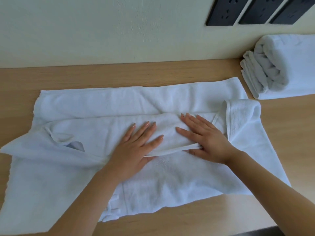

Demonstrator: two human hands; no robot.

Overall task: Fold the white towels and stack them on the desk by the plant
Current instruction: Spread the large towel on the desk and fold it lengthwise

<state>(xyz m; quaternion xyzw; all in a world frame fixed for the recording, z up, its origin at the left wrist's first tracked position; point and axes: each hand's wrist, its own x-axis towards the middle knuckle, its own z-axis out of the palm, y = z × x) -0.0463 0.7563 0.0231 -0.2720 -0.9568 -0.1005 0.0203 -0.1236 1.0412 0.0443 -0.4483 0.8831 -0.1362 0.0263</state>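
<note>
Head view looks steeply down and forward, close over the desk (153,72); wall (102,31) ahead.

Both forearms extend forward. The left hand (136,147) and right hand (207,140) lie flat, palms down, fingers straight and spread.

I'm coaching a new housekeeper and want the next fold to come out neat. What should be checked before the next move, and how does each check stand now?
1. Cloth held down: ok; the left hand and right hand lie flat on the folded middle of the towel.
2. Cloth smooth: not ok; there is a rumpled pocket on the left, and the right end is curled over.
3. Edges lined up: not ok; the folded layer lies askew to the far edge.
4. Wholly on the desk: cannot tell; the near left corner runs out of view.
5. Clear of the stack of folded towels: ok; it lies apart, to the right.
6. Stack by the plant: cannot tell; none in view.
</note>
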